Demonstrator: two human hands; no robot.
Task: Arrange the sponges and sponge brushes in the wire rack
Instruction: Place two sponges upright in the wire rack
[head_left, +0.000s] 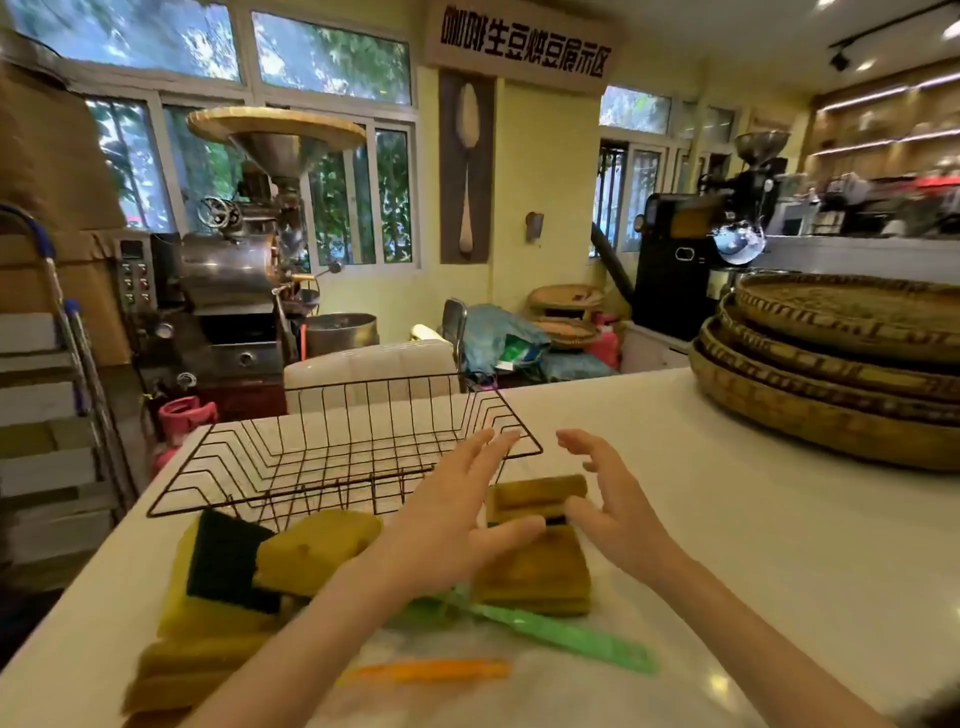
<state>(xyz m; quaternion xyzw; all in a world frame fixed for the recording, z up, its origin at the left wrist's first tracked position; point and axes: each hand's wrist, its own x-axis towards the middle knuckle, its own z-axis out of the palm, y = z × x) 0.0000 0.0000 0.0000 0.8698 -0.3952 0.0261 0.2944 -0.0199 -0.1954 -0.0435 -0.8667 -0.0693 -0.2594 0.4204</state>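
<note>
Both hands, left (457, 525) and right (613, 499), hover with fingers spread apart, holding nothing, over a sponge stack (535, 551) just in front of the empty rack (343, 447). Squeezed unevenly, the soft stack may slip apart, or catch the rack's near wire and push it along the counter (753, 545).

A white table (727, 519) carries a black wire rack (332, 452) near its far left corner. Yellow sponges (311, 551) lie in front of it toward the left edge, with green (571, 636) and orange (431, 670) brush handles near the near edge. Stacked woven trays (831, 374) sit at the far right.
</note>
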